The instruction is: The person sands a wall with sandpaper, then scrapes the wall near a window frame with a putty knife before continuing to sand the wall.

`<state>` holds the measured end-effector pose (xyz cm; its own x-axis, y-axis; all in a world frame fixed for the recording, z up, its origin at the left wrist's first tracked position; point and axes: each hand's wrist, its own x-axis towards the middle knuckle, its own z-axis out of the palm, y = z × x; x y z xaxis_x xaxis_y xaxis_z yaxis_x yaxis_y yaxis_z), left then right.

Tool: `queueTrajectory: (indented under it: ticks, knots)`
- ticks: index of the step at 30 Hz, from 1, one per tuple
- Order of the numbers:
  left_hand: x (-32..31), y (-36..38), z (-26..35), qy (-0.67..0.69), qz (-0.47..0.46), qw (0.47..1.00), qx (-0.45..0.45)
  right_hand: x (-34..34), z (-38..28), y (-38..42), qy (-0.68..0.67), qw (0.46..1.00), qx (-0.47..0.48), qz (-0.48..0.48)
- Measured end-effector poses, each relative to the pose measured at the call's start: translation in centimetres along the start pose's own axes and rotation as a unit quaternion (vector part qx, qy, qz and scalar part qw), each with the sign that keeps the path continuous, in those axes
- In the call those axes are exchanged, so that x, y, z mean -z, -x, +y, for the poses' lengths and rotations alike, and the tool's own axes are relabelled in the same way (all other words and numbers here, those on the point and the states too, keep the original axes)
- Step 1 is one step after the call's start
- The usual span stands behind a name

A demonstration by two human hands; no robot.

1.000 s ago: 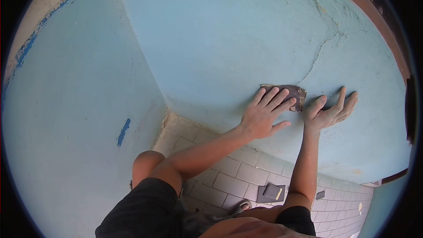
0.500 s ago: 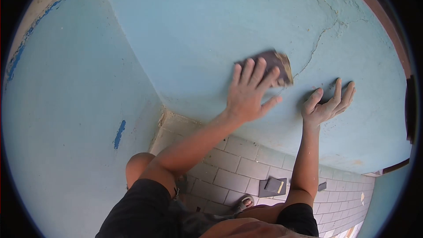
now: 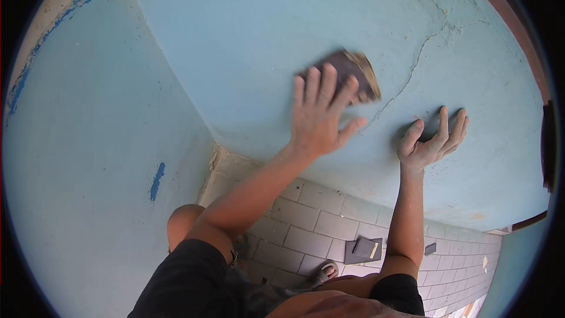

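Note:
A dark sheet with a worn tan edge, like sandpaper (image 3: 364,76), lies against the pale blue wall (image 3: 235,53). My left hand (image 3: 321,112) presses it flat to the wall, fingers spread over its lower left part. To the right, my right hand (image 3: 432,141) rests against the wall with its fingers apart and bent, dusty and holding nothing. A crack (image 3: 419,56) runs down the wall between the sheet and my right hand.
Tiled floor (image 3: 306,241) lies below, with dark sheets (image 3: 365,249) stacked on it and a small dark piece (image 3: 431,249) farther right. A side wall (image 3: 106,141) with blue paint patches meets the main wall at a corner on the left.
My left hand and the sheet have moved up and to the left along the wall. My right hand appears slightly farther left, its fingers still apart.

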<state>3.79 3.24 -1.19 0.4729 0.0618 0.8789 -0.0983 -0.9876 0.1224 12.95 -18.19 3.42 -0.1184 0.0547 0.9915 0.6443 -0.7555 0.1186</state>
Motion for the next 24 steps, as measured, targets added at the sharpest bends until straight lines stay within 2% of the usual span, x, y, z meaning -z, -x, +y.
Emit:
queueTrajectory:
  ticks: [2, 3, 5, 7, 8, 9, 12, 13, 14, 16, 18, 21, 22, 23, 24]
  knots:
    - [4.1, -7.1, -4.2, 0.004, 0.171, 0.975, 0.143, -0.3, -0.4, -0.2, 0.001, 1.0, -0.001, 0.001]
    - [4.1, -7.2, -4.8, 0.005, 0.169, 0.975, 0.141, -0.4, -0.5, -0.4, 0.006, 1.0, 0.0, 0.015]
    - [4.1, -7.4, -5.6, 0.065, 0.232, 0.928, 0.284, -0.3, -0.5, -0.3, 0.009, 1.0, -0.004, 0.016]
    - [-1.3, -0.6, 0.0, 0.023, 0.15, 0.973, 0.171, -0.7, -0.7, -0.7, 0.004, 1.0, -0.005, 0.028]
    - [-2.9, 4.1, 2.9, 0.035, 0.026, 0.996, 0.072, -0.5, -0.7, -0.6, 0.003, 1.0, -0.009, 0.021]
    - [-2.0, 5.8, 5.0, 0.048, -0.103, 0.993, -0.027, -0.2, -0.6, -0.4, 0.003, 1.0, -0.013, 0.009]
    - [-2.2, 4.5, 3.1, 0.064, -0.129, 0.99, -0.006, 0.0, -0.2, 0.2, 0.009, 1.0, -0.005, -0.001]
    - [-0.9, 1.3, 1.7, 0.003, -0.032, 0.999, 0.02, 0.2, -0.2, 0.4, 0.009, 1.0, -0.006, -0.012]
    - [0.8, -2.6, -0.7, 0.006, 0.08, 0.994, 0.068, 0.0, -0.2, 0.5, 0.001, 1.0, -0.002, -0.002]
    - [5.1, -8.9, -6.6, 0.018, 0.224, 0.961, 0.162, -0.4, -0.4, 0.3, -0.007, 1.0, 0.006, 0.01]
    - [7.0, -10.1, -11.0, 0.026, 0.284, 0.94, 0.186, -0.5, -0.6, -0.1, -0.003, 1.0, -0.004, 0.025]
    - [2.6, -6.3, -5.0, -0.008, 0.228, 0.955, 0.192, -0.4, -0.9, -0.2, 0.006, 1.0, -0.012, 0.02]
    - [0.4, -3.3, -1.2, -0.011, 0.161, 0.979, 0.122, -0.5, -0.8, -0.3, 0.002, 1.0, -0.007, 0.023]
    - [-1.4, 0.6, 2.0, -0.021, 0.039, 0.999, 0.022, -0.4, -0.7, -0.2, -0.002, 1.0, -0.006, 0.016]
    - [-1.4, 1.3, 2.6, -0.051, 0.03, 0.996, -0.06, -0.1, -0.6, 0.0, -0.003, 1.0, -0.007, 0.009]
